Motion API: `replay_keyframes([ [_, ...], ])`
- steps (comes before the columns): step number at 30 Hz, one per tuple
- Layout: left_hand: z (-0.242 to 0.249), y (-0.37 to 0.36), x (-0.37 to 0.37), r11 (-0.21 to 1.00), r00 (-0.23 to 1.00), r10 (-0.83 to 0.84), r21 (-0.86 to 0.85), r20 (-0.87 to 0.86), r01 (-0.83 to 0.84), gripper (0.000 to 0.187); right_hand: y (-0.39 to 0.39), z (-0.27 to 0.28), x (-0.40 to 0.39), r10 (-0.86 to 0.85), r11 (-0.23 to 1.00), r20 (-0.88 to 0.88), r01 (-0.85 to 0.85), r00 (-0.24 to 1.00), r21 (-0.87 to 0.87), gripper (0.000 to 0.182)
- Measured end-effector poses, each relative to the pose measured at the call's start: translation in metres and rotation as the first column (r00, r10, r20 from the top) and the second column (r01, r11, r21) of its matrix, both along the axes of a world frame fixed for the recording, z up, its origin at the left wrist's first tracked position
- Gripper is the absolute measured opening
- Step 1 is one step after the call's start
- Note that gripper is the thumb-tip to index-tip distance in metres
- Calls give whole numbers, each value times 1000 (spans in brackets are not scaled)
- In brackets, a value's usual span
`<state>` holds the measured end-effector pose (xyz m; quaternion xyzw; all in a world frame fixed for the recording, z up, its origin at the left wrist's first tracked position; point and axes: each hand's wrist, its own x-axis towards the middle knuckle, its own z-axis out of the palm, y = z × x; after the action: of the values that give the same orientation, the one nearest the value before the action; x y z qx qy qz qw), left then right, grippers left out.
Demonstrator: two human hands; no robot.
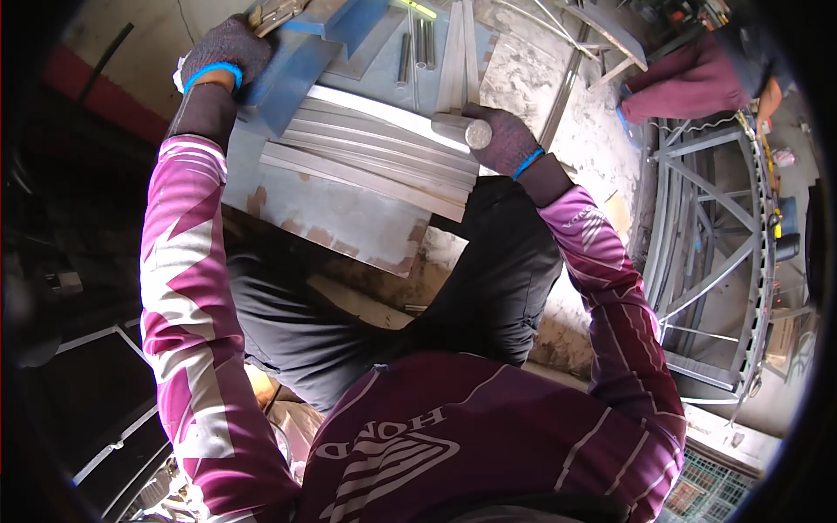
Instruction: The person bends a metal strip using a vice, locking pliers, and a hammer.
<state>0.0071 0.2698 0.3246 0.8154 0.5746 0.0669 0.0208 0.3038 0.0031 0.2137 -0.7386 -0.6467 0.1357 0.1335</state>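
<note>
Your right hand [508,139], gloved with a blue cuff, is closed around a short round steel bar [464,131]; the bar's cut end face points toward you, and it lies over the near end of the stacked flat metal strips [375,161].

Your left hand [228,52], same glove, is closed down on the upper edge of a blue steel block [292,74], fingers curled over it.

The strips lie fanned in a shallow stack on a grey metal plate [331,218], just right of the blue block.

Beyond the stack: several thin rods [417,48] lying side by side on the plate.

Far right: a grey welded frame [715,244] on the floor, and above it another person in a maroon garment [689,83].
</note>
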Motion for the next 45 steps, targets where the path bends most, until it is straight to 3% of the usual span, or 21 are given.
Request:
replay_keyframes([
  [2, 0, -1, 0, 1000, 1000, 6, 4, 1, -6, 52, 1, 4, -2, -17, 1000, 7, 17, 1000, 6, 52],
  [6, 2, -1, 0, 1000, 1000, -7, 22, -4, 7, 51, -4, -18, 14, -55, 988, -179, 79, 982, 131, 41],
  [8, -3, 0, -1, 1000, 1000, -15, 14, 1, 15, 50, -4, -9, 11, -14, 959, -378, 120, 926, 257, 40],
  [9, -4, 3, 0, 1000, 1000, -23, 11, -9, 23, 50, 2, -18, 20, 1, 945, -259, 84, 966, 317, 40],
  [10, -5, 7, 0, 999, 999, -29, 15, -15, 29, 51, 4, -13, 19, -2, 943, -257, 87, 966, 320, 40],
  [12, -4, 5, 1, 999, 999, -41, 29, -25, 41, 51, 13, 3, 10, -215, 958, -42, 219, 976, 185, 41],
  [14, 0, -1, 2, 999, 1000, -12, 36, -22, 13, 51, 27, 9, 7, -213, 952, 42, 198, 976, 233, 41],
  [16, 3, -1, 3, 999, 1000, 19, 45, -15, -18, 51, 47, 16, 5, -139, 985, 170, 119, 976, 122, 38],
  [20, 4, -4, 1, 999, 1000, 20, 25, -14, -20, 53, 79, 19, -3, -42, 978, 166, 7, 985, 206, 42],
  [26, 6, -7, 2, 1000, 1000, 25, 13, -18, -25, 54, 126, -9, -2, 19, 989, 235, -53, 972, 138, 49],
  [28, 5, -8, 1, 999, 999, 31, 15, -10, -31, 54, 143, -21, -1, 19, 970, 216, -71, 976, 232, 46],
  [33, 0, -5, 2, 999, 1000, 6, 49, 11, -7, 54, 161, -37, 1, 43, 979, 202, -81, 978, 186, 43],
  [38, -5, -2, 1, 999, 1000, -11, 49, 7, 11, 55, 132, -8, -12, 30, 954, 238, -99, 971, 283, 33],
  [39, -5, -1, 1, 999, 1000, -19, 49, 16, 18, 55, 118, 4, -16, 32, 955, 243, -101, 969, 278, 33],
  [41, -4, -1, -2, 998, 999, -7, 55, 36, 5, 54, 81, 30, -26, 2, 1000, 193, -3, 981, 2, 36],
  [43, 0, -4, -2, 998, 999, -28, 48, 22, 27, 54, 52, 36, -31, 157, 949, 209, -89, 965, -301, 48],
  [44, 2, -5, -3, 999, 999, -36, 27, 40, 35, 52, 36, 8, -22, 207, 969, 225, -168, 952, -183, 54],
  [45, 5, -8, -3, 999, 999, -28, 17, 32, 27, 51, 25, -7, -25, 160, 977, 226, -121, 961, -177, 51],
])
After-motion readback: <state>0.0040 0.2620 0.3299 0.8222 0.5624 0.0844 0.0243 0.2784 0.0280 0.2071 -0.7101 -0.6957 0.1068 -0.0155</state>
